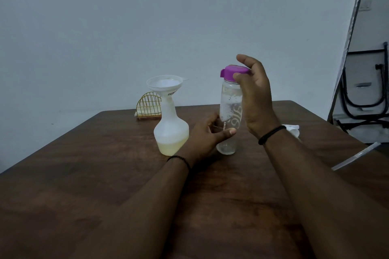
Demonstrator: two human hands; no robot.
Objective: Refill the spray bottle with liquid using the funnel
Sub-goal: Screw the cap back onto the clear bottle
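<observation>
A translucent white spray bottle point(171, 130) stands on the brown table point(84, 174), with pale yellow liquid in its bottom. A white funnel point(165, 86) sits in its neck. To its right stands a clear water bottle point(230, 109) with a purple lid point(234, 71); it looks nearly empty. My left hand point(207, 134) wraps the lower body of the clear bottle. My right hand point(255, 99) has its fingers closed on the purple lid from the right.
A yellow wire napkin holder point(148, 107) stands at the table's far edge behind the spray bottle. A white object point(293, 129) lies on the table behind my right wrist, and a clear tube point(355, 156) lies at the right. Folded chairs point(366, 94) lean at far right.
</observation>
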